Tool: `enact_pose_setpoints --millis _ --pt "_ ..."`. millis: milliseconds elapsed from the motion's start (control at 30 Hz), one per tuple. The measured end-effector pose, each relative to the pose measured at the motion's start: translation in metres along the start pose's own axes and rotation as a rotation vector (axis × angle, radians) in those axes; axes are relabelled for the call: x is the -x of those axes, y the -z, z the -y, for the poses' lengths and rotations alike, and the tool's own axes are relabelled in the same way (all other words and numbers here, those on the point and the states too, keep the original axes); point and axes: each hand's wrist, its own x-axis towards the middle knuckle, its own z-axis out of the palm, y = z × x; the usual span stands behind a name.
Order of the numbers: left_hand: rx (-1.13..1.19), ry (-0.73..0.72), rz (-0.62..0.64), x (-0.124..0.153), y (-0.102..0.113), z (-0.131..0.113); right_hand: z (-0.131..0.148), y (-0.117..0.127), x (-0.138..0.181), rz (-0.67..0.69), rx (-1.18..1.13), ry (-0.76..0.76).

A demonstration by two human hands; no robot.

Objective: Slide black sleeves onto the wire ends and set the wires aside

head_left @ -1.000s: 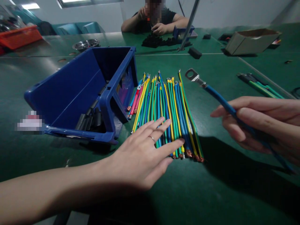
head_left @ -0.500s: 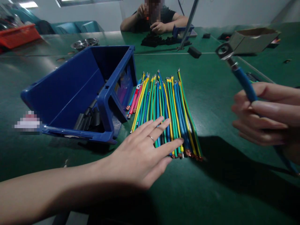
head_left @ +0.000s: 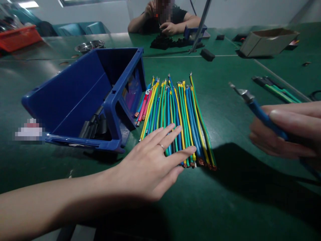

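My left hand (head_left: 152,160) lies flat and open, its fingers spread over the near ends of a row of coloured wires (head_left: 175,110) laid side by side on the green table (head_left: 225,201). The wires are blue, green, yellow and red, with bare copper at the near ends. My right hand (head_left: 288,134) is closed on a blue wire (head_left: 260,113) with a metal ring terminal (head_left: 242,93) at its tip, held above the table to the right of the row.
A blue plastic bin (head_left: 82,97) with black tubes (head_left: 95,125) inside stands left of the wires. More green wires (head_left: 278,88) lie far right. A cardboard box (head_left: 267,42) sits at the back right. Another person (head_left: 165,20) sits across the table by black parts (head_left: 168,43).
My right hand swung the blue wire up and then back down, its terminal turning edge-on. My left hand stayed on the wires.
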Motion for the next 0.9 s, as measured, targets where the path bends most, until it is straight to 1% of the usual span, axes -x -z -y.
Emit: enact_pose_setpoints --millis 100,200,300,367,467,533,667,767,900 --pt "-0.001 -0.002 0.007 0.0 0.001 -0.001 -0.003 -0.002 -0.006 0.133 -0.046 -0.009" --pt "0.008 -0.005 0.02 0.0 0.003 -0.001 0.0 -0.008 -0.01 0.123 -0.054 0.046" --pt "0.01 -0.003 0.027 0.0 0.004 -0.002 0.002 -0.015 -0.011 0.102 0.008 0.129" --pt "0.008 0.0 0.033 -0.001 0.004 -0.002 0.001 -0.019 -0.01 0.143 0.077 0.142" --pt "0.011 0.004 0.033 -0.001 0.005 -0.002 0.001 -0.024 -0.008 0.252 0.154 0.116" --pt "0.014 0.007 0.03 -0.001 0.005 -0.002 0.003 -0.027 -0.008 0.285 0.187 0.134" --pt "0.014 0.005 0.032 -0.001 0.004 -0.001 0.012 -0.034 -0.012 0.264 0.207 0.19" --pt "0.012 0.007 0.011 0.0 0.002 0.0 0.015 -0.038 -0.012 0.277 0.206 0.193" --pt "-0.005 0.008 0.0 0.002 0.0 -0.001 0.012 -0.039 -0.011 0.281 0.219 0.187"
